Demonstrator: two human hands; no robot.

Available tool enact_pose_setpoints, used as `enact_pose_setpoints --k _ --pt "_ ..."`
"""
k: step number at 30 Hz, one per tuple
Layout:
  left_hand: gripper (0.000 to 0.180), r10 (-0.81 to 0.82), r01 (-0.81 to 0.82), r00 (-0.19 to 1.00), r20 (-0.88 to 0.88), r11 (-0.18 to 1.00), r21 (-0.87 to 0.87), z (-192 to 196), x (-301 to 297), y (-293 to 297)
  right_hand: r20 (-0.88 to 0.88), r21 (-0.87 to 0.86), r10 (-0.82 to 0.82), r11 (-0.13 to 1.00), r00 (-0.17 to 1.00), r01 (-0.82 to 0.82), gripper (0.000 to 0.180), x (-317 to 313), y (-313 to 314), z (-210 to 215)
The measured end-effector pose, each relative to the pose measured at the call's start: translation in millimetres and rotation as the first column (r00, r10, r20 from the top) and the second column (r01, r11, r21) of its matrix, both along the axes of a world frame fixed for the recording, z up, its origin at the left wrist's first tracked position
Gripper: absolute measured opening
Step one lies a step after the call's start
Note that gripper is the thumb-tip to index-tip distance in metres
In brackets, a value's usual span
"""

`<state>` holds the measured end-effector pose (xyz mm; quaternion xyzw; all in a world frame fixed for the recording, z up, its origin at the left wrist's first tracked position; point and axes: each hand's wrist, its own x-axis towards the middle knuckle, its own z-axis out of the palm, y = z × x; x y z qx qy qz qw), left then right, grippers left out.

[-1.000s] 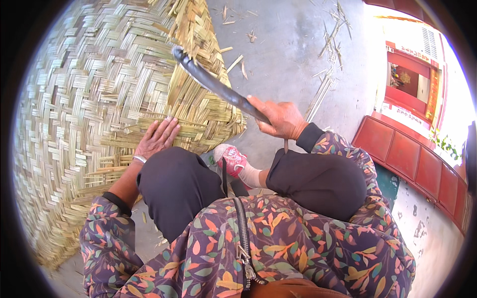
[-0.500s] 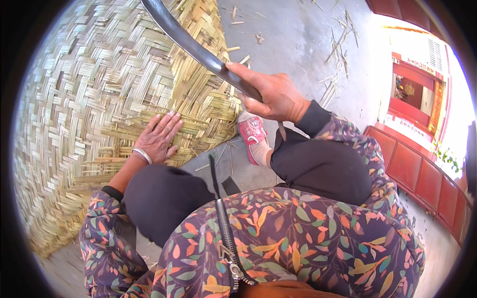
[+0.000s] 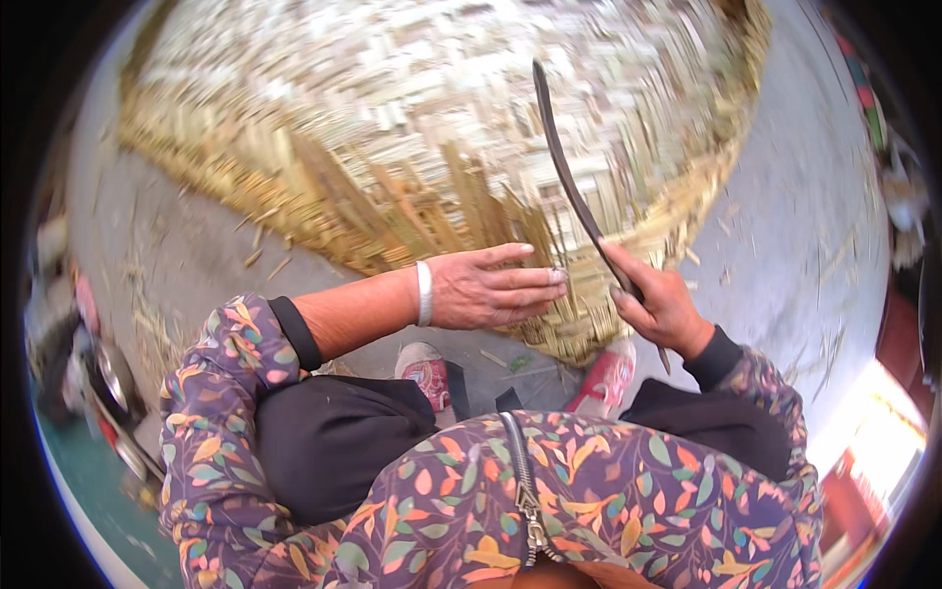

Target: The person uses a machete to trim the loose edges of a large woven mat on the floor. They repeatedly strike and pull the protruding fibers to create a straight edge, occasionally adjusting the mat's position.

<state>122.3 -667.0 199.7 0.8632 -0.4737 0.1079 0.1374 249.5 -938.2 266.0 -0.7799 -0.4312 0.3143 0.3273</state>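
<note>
A large woven mat point(image 3: 412, 108) of pale split strips spreads in front of me, with a near corner between my feet. My left hand point(image 3: 491, 288), fingers stretched out, is at the mat's near edge beside several loose upright strip ends point(image 3: 481, 211). It holds nothing that I can see; whether the palm touches the mat is hidden. My right hand point(image 3: 667, 306) is wrapped round a long, curved, dark metal tool point(image 3: 569, 177). The tool slants up and away over the mat, its narrow tail showing below my hand. Motion blurs part of the weave.
My pink shoes point(image 3: 427, 378) stand close to the mat's near edge. Scraps of strip point(image 3: 253, 257) litter the grey floor point(image 3: 785, 196). At the far left lie mixed items, among them a round metal thing point(image 3: 113, 378). More clutter point(image 3: 905, 187) lies at the right edge.
The view has swung, so the mat now lies straight ahead instead of at the left. My left hand has left the weave's flat face for the near edge. The right still grips the tool.
</note>
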Motion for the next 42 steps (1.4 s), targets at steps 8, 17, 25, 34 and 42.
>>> enact_pose_setpoints --k 8,17,25,34,42 --pt "0.043 0.912 -0.993 -0.077 -0.403 -0.108 -0.055 23 -110 200 0.027 -0.211 0.255 0.947 0.967 -0.243 0.061 -49 39 94" --pt "0.052 -0.142 -0.948 -0.054 -0.988 -0.304 0.095 -15 -190 313 -0.153 -0.286 0.253 0.914 0.955 -0.288 0.058 -176 163 124" --pt "0.018 0.042 -0.947 -0.090 -0.995 -0.312 0.072 -50 -224 345 -0.295 -0.148 0.263 0.937 0.919 -0.316 0.051 -258 282 78" --pt "0.020 -0.104 -0.874 0.029 -0.994 -0.486 0.026 -66 -240 359 -0.399 -0.441 -0.076 0.890 0.914 -0.118 0.052 -260 405 26" --pt "0.030 -0.249 -0.774 0.131 -0.960 -0.630 0.058 -42 -227 353 0.033 -0.458 0.208 0.872 0.978 -0.170 0.041 -265 421 36"
